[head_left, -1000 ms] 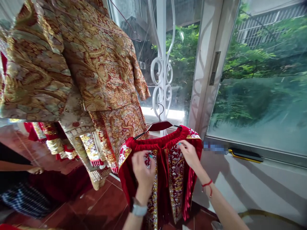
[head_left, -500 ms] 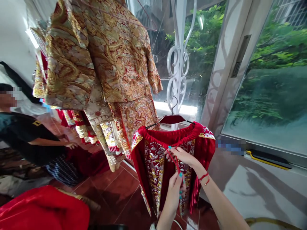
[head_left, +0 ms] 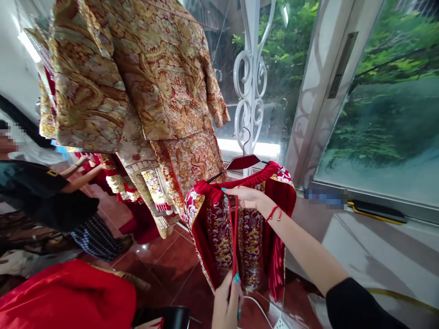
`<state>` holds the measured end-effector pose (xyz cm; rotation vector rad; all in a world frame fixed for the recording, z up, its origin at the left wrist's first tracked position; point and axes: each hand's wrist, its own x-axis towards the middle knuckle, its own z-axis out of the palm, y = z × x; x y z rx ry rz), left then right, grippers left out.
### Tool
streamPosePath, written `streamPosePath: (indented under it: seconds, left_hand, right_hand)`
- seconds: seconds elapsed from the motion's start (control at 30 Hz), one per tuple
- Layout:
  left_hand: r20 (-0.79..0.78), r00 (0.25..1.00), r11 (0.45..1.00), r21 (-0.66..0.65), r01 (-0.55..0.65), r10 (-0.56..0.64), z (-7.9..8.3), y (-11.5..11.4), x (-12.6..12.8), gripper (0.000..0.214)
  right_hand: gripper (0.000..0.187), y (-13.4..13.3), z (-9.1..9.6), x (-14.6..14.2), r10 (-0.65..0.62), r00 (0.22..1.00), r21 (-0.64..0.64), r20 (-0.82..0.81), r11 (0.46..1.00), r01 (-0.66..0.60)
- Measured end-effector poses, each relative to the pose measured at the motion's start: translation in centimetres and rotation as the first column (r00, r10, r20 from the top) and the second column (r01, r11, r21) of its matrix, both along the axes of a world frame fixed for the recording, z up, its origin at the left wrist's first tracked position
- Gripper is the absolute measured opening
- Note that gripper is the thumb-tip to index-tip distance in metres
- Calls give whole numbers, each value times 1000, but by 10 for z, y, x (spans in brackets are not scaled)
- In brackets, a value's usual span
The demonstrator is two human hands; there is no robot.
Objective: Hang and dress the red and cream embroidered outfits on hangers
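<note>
Head view, only one to go by: working on red embroidered garment [head_left: 253, 233], hung on dark-red hanger [head_left: 243, 161] in front of white scroll grille [head_left: 252, 87], just beside gold brocade outfit [head_left: 171, 87]. Versus half a second ago, lowered left hand [head_left: 226, 299] away from right hand [head_left: 245, 197]; close together then, now with red cord [head_left: 235, 237] running nearly straight between. Gripping lower part of cord in left, thumb and fingers closed. Moved right up to front of gathered waistband [head_left: 255, 178], fingers bent; can't tell if pinching cloth or cord. Would judge as cord handling at waistband, strands now straightened, no knot visible. Further left, also seeing co-worker [head_left: 37, 194] with arms now stretched toward hanging clothes [head_left: 115, 178].
</note>
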<state>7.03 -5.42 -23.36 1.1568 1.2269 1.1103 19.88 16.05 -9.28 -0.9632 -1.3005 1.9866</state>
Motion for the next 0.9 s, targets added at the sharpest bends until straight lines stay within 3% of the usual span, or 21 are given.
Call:
streamPosePath:
  seconds: [0.1,0.17,0.2,0.27,0.33,0.4,0.43,0.47,0.5,0.53,0.57,0.6,0.67,0.8,0.87,0.9]
  left_hand:
    - [-261,957,992,25,-127,129,-18,2,-12,35]
    - [-315,942,992,85,-96,119,-16,6,-12,28]
    - [-317,941,986,146,-75,119,-7,9,-12,26]
    - [-327,923,941,327,-89,201,26,19,-15,25]
    - [-345,851,826,538,-167,396,76,41,-28,22]
    - [-331,733,669,709,-223,595,132,78,-45,19]
    - [-367,687,645,739,-194,627,158,101,-54,21]
    - [-439,660,673,727,-137,609,180,127,-61,25]
    - [-539,649,747,661,-69,537,199,153,-67,31]
    - [-661,652,851,523,44,372,214,179,-70,34]
    - [-796,600,927,281,250,79,224,202,-70,36]
    - [-848,511,921,76,383,-142,231,221,-69,36]
    - [-847,356,841,-178,510,-395,236,246,-63,30]
    - [-864,260,815,-250,523,-432,233,256,-50,13]
    - [-885,249,828,-222,515,-393,231,254,-49,10]
    - [-898,257,840,-190,508,-358,231,253,-49,10]
  right_hand:
    - [27,-4,0,-4,-10,999,-11,32,1000,10]
    - [30,-9,-1,-6,30,1000,-17,-4,999,-30]
    - [32,-11,-2,-7,60,998,-22,-29,998,-61]
    - [37,-17,-4,-8,110,992,-27,-64,993,-112]
    - [41,-23,-6,-7,133,987,-27,-86,990,-136]
    - [41,-28,-7,-5,147,983,-31,-107,988,-151]
    - [41,-31,-8,-3,148,983,-38,-109,988,-153]
    - [41,-33,-9,-1,142,984,-48,-103,988,-147]
    - [40,-35,-9,0,128,988,-57,-92,989,-133]
    - [39,-36,-9,1,108,991,-64,-81,992,-113]
    - [39,-37,-9,1,84,994,-66,-68,994,-89]
    - [38,-39,-10,1,58,997,-63,-55,996,-62]
    - [39,-41,-11,0,0,999,-40,-38,999,-1]
    - [40,-42,-13,19,-132,989,59,73,990,128]
    - [41,-35,-11,42,-289,931,219,223,945,241]
    - [41,-30,-9,54,-406,870,324,279,893,313]
